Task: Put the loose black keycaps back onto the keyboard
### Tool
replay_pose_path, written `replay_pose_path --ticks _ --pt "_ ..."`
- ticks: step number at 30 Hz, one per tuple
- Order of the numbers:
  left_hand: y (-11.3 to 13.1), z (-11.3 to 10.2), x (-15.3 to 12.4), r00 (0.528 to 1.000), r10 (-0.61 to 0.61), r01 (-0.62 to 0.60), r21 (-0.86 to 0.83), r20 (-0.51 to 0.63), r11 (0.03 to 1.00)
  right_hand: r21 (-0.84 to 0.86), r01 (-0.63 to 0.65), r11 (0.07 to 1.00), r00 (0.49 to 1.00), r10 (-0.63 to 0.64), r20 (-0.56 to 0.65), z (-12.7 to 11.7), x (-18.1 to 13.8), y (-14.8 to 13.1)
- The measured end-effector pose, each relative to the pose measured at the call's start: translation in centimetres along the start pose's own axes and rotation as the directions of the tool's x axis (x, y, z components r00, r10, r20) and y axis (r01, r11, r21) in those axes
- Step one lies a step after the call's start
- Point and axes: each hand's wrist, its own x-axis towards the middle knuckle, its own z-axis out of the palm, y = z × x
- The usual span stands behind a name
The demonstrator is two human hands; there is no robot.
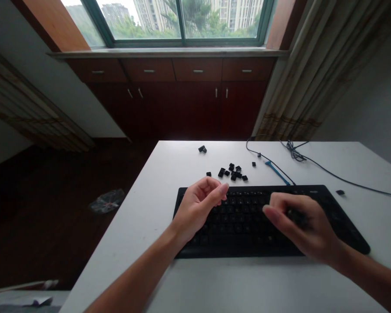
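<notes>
while hands (196, 205) partly hide keyboard (241, 237), cable (293, 152) lies behind.

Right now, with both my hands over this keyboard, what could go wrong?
The loose keycaps just beyond the keyboard could scatter if your left hand brushes forward. The pair of keycaps near the far edge of the table might get knocked off. Sliding the keyboard forward could shift the blue tool.
</notes>
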Motion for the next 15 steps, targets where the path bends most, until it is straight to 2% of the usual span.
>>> replay_pose_path --ticks 1,3,5,7,10,12,15 --pt "0.0 0.0 0.0 1.0 0.01 -0.01 -0.004 -0.009 1.0 0.153 -0.044 0.987 0.997 0.052 -0.049 0.3 0.4 -0.5" --pt "-0.1 -0.2 0.1 0.999 0.024 -0.024 -0.014 -0.03 1.0 0.433 -0.044 0.9 0.991 0.095 -0.098 1.2 1.2 -1.1" --pt "-0.2 -0.3 0.1 0.998 0.033 -0.034 -0.025 -0.053 0.999 0.568 -0.001 0.823 0.992 0.073 -0.105 2.5 1.9 -0.9" --pt "-0.2 -0.4 0.2 0.996 0.042 -0.044 -0.029 -0.079 0.999 0.518 -0.018 0.855 0.997 0.056 -0.057 3.9 2.2 -0.2" --pt "0.0 -0.4 0.3 0.994 0.048 -0.051 -0.024 -0.102 0.998 0.33 -0.047 0.943 0.999 0.045 0.016 5.3 2.0 0.8" --pt "0.2 -0.4 0.3 0.993 0.052 -0.055 -0.02 -0.105 0.998 0.285 -0.039 0.958 0.999 0.034 0.023 5.5 1.9 0.9" --pt "0.3 -0.4 0.3 0.992 0.075 -0.073 0.019 -0.098 0.997 0.287 -0.039 0.957 0.999 0.047 -0.021 4.2 2.6 0.4"
